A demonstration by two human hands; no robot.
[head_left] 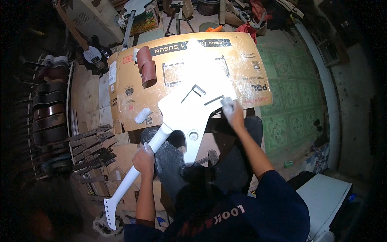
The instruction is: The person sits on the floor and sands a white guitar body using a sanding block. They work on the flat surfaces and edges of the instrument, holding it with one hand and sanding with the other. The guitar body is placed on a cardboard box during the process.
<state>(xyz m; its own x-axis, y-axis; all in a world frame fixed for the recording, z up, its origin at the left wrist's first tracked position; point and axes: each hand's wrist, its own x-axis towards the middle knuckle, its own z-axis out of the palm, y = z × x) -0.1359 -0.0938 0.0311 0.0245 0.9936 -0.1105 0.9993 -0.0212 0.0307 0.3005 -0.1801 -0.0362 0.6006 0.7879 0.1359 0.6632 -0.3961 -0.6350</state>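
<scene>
A white electric guitar (177, 109) with an angular body rests on a flat cardboard box (246, 72), its neck angled toward the lower left. My left hand (143, 157) is closed round the white neck, below the body joint. My right hand (236, 113) is closed on a small pale block (226, 101) at the body's right edge, beside a dark slot. A curled piece of red-brown sandpaper (148, 74) and a crumpled white scrap (142, 115) lie on the cardboard left of the guitar.
Guitar bodies (50, 101) are racked at the left, with several necks (90, 143) below. A dark guitar (94, 54) lies at the upper left. Clutter and a metal stand (177, 18) are beyond the cardboard. Green floor tiles (290, 88) are at the right, a pale lidded box (322, 197) at lower right.
</scene>
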